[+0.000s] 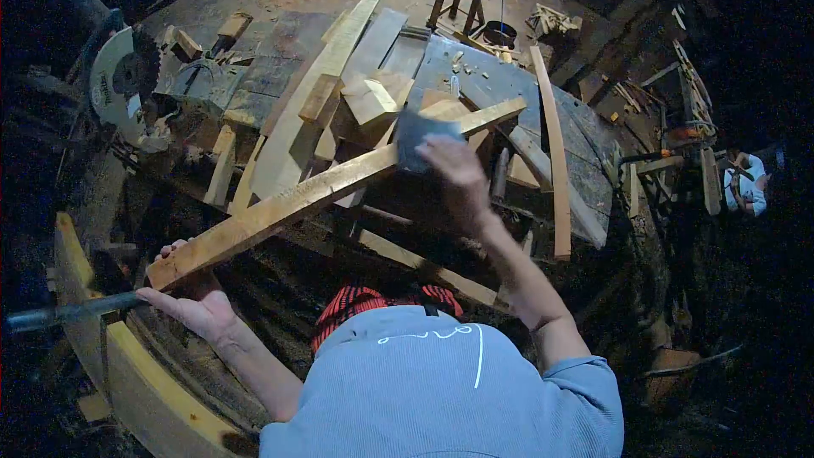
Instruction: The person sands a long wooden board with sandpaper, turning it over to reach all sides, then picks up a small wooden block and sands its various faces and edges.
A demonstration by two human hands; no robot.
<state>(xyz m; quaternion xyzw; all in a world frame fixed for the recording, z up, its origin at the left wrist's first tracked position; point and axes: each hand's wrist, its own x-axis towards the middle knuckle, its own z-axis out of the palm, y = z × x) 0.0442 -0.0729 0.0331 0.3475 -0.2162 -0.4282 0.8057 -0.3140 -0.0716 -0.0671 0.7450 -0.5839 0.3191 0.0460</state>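
The long wooden plank (314, 191) lies slanted across the middle of the frame, from the lower left up to the table (585, 153) in the centre. The left hand (191, 301) supports its lower end from below, fingers spread open under the wood, probably to keep it steady. The right hand (454, 170) has its fingers closed on a dark sanding pad (420, 137), pressed on the plank near its upper part. Loose offcuts (365, 97) lie piled behind, and a circular saw (119, 85) rests at the upper left.
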